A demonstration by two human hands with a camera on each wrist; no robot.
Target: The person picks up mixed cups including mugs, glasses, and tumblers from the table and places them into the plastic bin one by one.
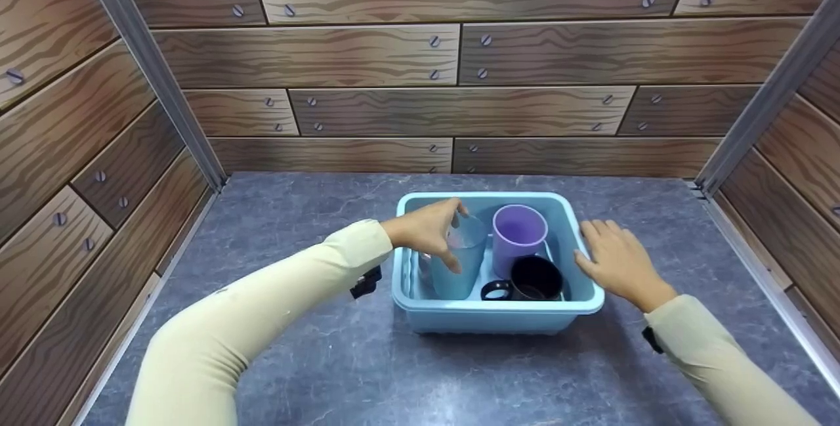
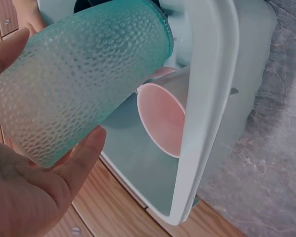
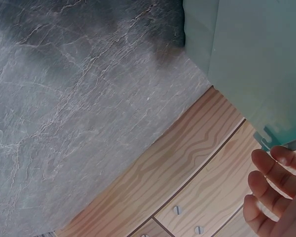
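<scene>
My left hand (image 1: pixel 425 229) reaches over the left side of a light blue plastic bin (image 1: pixel 505 318). Thumb and fingers span a translucent teal tumbler (image 1: pixel 459 268) with a pebbled surface, and in the left wrist view their tips meet opposite sides of the tumbler (image 2: pixel 93 74). Next to it, a pink-lined cup (image 2: pixel 163 116) lies tipped at the bin's end wall. A purple cup (image 1: pixel 518 229) and a black mug (image 1: pixel 535 281) with its handle leftward stand in the right half. At the bin's right rim lies my right hand (image 1: pixel 617 258), fingers extended, fingertips (image 3: pixel 266 160) by the edge.
The bin stands on a grey marbled tabletop (image 1: pixel 315 360). Wood-patterned panels (image 1: pixel 367 58) enclose the back and both sides, with metal corner posts (image 1: pixel 151 71) on either side.
</scene>
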